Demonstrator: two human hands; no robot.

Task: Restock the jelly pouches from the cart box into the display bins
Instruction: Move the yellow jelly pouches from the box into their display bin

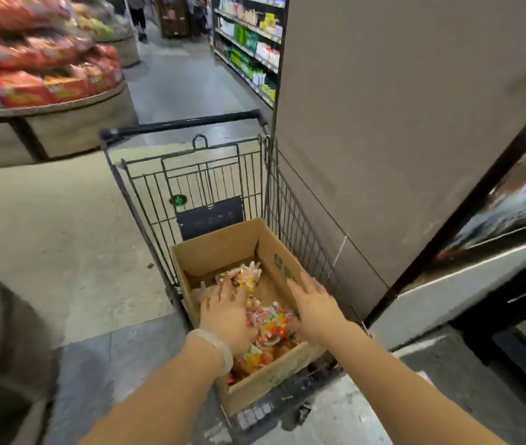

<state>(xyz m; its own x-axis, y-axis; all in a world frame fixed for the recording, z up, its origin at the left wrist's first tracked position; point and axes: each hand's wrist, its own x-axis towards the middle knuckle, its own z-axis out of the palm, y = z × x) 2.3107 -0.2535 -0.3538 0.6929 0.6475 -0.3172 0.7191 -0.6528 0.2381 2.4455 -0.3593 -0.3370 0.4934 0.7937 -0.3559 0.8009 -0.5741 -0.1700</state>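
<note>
From my seat I see two bare forearms, no sleeves on either as far up as the frame shows. The left hand point(227, 311) has a pale, translucent bangle point(218, 350), smooth and rounded, snug around its wrist. The right hand point(314, 305) wears nothing: no ring, watch or glove that I can make out

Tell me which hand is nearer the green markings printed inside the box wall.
Right. The right hand lies just below the green markings; the left hand is across the box, on the jelly pouches.
</note>
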